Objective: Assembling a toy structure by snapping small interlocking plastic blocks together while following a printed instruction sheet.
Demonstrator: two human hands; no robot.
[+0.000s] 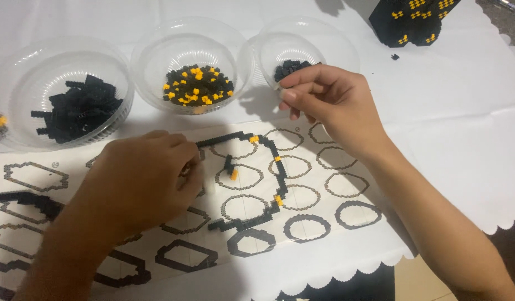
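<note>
On the printed pattern sheet (302, 228) at the table's near edge, one curved brick chain (271, 167) is built; most outlines remain unfilled. Left hand (143, 178) is curled narrow on the chain's end; whether it holds a piece cannot be told. Right hand (330, 100) is pinched at the far small bowl (330, 42), contents unclear.

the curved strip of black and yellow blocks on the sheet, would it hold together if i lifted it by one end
Probably not. The block strip is a long single-width arc of tiny pieces, so it would likely flex and snap at a joint. It looks very light, so a nudge could slide it across the smooth printed sheet. The left hand rests at its upper end.
</note>
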